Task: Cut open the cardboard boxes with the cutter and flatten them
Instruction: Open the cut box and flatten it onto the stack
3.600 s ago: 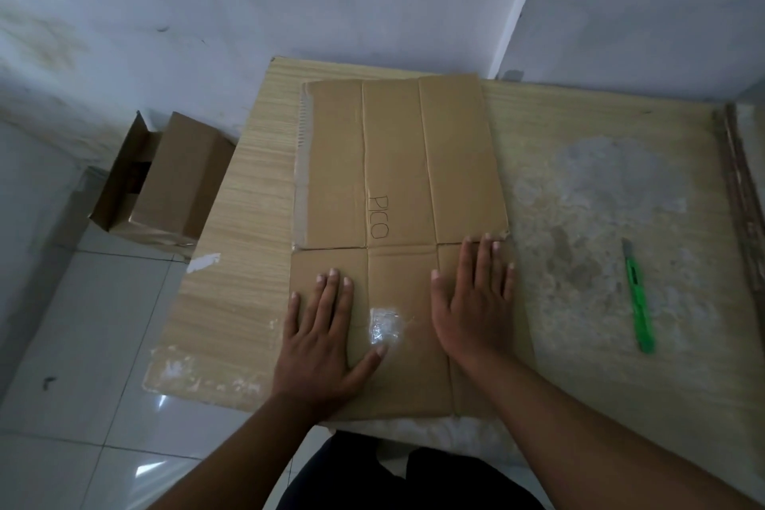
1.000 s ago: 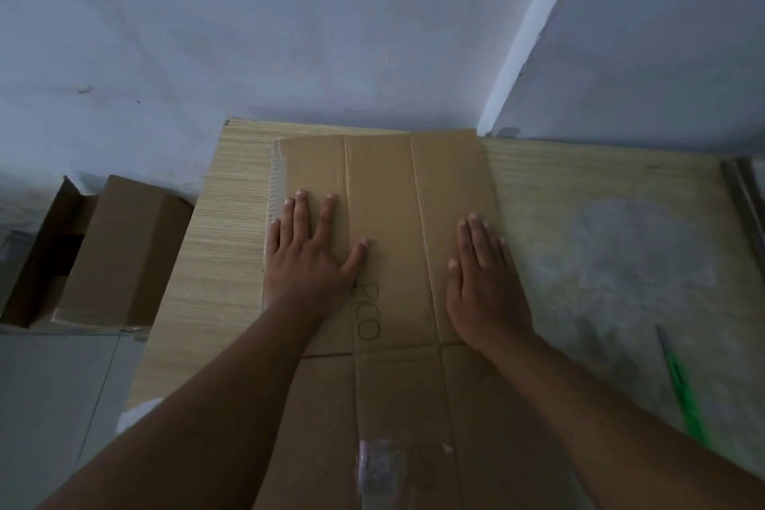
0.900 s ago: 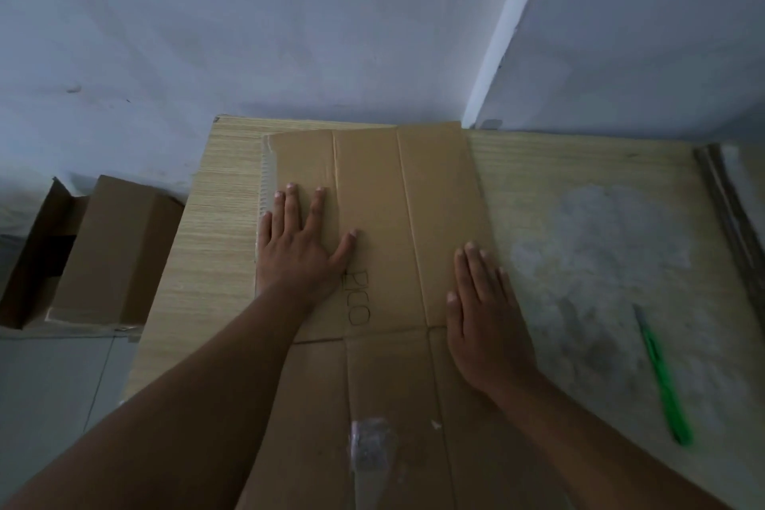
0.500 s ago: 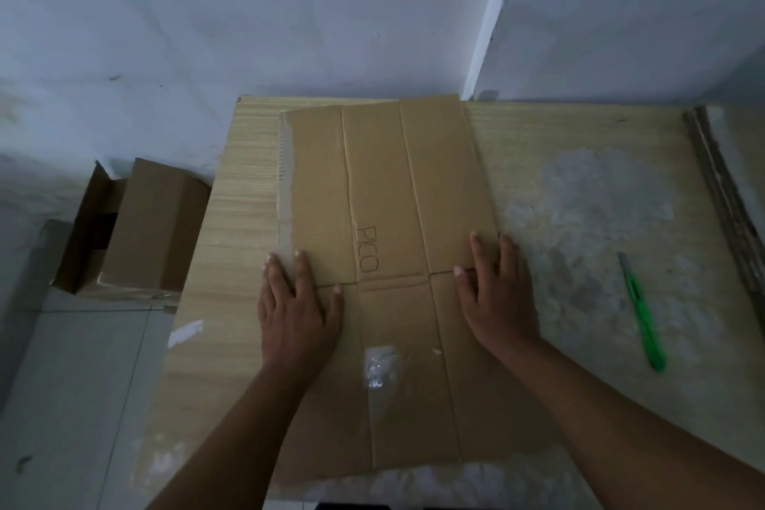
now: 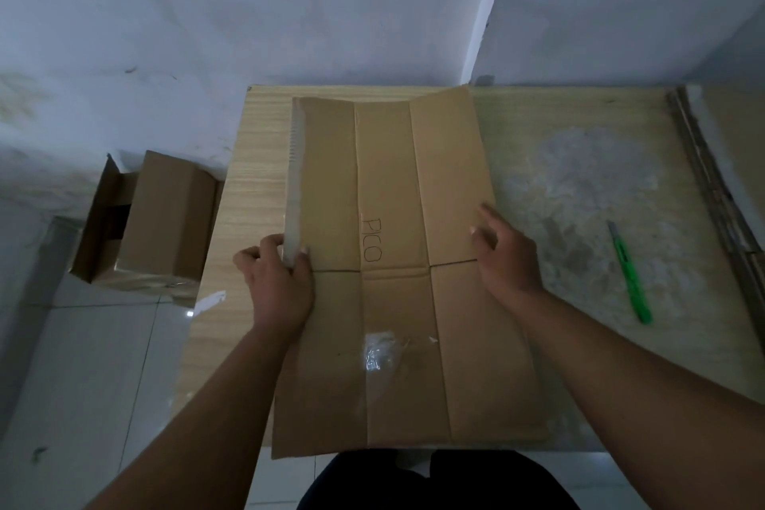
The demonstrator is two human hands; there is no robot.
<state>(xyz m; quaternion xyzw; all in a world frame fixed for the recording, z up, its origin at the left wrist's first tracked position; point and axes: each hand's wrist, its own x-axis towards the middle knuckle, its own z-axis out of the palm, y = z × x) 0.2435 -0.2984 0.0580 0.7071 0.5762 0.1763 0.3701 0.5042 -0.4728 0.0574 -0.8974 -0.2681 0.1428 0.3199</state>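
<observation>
A flattened brown cardboard box (image 5: 389,186) marked "PICO" lies on the wooden table (image 5: 248,186), its near end reaching the table's front edge. My left hand (image 5: 279,282) grips the cardboard's left edge, thumb on top and fingers curled round it. My right hand (image 5: 503,257) holds the right edge, fingers bent over it, and the far right panel is slightly lifted. A green cutter (image 5: 629,273) lies on the table to the right, apart from both hands.
An open cardboard box (image 5: 161,219) stands on the tiled floor left of the table. Stacked flat cardboard (image 5: 712,186) lies along the table's right edge. Walls close the far side. A worn grey patch covers the table's right half.
Both hands have left the top of the cardboard, where they pressed flat, and moved outward to its left and right edges, now gripping them. The far right panel has lifted slightly.
</observation>
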